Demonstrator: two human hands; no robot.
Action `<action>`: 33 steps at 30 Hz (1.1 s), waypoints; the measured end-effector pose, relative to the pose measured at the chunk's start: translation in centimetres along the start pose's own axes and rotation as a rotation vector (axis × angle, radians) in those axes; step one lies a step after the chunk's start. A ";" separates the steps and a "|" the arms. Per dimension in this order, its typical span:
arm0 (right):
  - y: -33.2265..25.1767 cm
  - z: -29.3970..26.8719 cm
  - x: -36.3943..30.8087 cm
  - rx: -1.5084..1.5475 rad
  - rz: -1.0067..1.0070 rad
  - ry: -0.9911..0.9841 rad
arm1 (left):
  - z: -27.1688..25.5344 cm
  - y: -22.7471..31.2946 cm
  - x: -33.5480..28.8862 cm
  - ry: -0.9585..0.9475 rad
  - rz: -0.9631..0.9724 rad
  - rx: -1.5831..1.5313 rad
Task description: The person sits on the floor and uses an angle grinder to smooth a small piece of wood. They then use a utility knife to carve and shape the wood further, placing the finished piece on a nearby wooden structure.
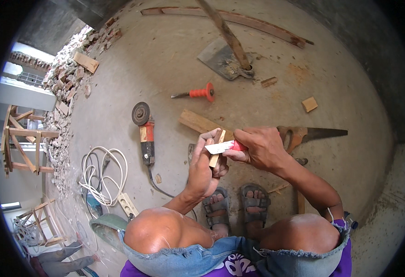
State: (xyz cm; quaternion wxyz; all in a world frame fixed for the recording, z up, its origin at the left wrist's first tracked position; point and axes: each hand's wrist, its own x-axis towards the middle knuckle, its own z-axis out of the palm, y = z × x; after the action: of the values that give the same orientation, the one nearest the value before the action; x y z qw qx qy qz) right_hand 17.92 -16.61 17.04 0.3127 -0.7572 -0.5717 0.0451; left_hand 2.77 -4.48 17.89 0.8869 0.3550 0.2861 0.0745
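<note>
My left hand (198, 173) is closed around a short strip of wood (214, 160), held upright above my sandalled feet. In my right hand (266, 148) is a knife (219, 147) with a red handle and a pale, slant-tipped blade. The blade lies across the strip, its tip pointing left toward my left fingers. Behind both hands a longer wooden board (200, 122) rests on the floor, partly hidden by them. A handsaw (322, 133) with a wooden handle lies just right of my right hand.
An angle grinder (145, 138) lies left of my hands, near a coiled white cable (126, 173) and a power strip (127, 205). Ahead are an orange-guarded chisel (198, 93), a wide-bladed hoe (218, 57) and a wood block (309, 104). Brick rubble (66, 87) lines the left.
</note>
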 end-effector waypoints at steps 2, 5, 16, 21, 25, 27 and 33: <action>0.4 0.4 -0.1 -0.009 0.013 -0.010 | 0.1 -0.1 0.1 0.014 -0.003 -0.011; 0.9 0.8 -0.2 0.019 0.023 0.005 | 0.3 -0.3 0.4 0.043 -0.025 -0.023; 6.9 -3.3 -2.3 0.149 0.535 0.152 | 0.7 1.3 -0.7 -0.052 -0.003 -0.030; 1.4 -1.9 -1.3 0.075 0.187 0.042 | 0.8 0.5 0.0 -0.059 -0.026 -0.066; -0.6 -0.9 -0.7 0.069 0.047 -0.010 | 0.6 0.4 -0.1 -0.010 -0.046 -0.050; -0.8 -0.9 -0.6 0.066 0.038 -0.010 | 0.4 0.3 -0.1 -0.011 -0.045 -0.066; -0.9 -0.5 -0.6 0.048 0.020 -0.019 | 0.9 0.4 0.0 0.034 -0.016 -0.049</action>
State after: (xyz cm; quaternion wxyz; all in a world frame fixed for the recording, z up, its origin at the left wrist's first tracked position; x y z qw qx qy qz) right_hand 17.17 -17.21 17.71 0.3249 -0.7548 -0.5656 0.0691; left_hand 3.34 -4.75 18.65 0.8910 0.3293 0.3018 0.0804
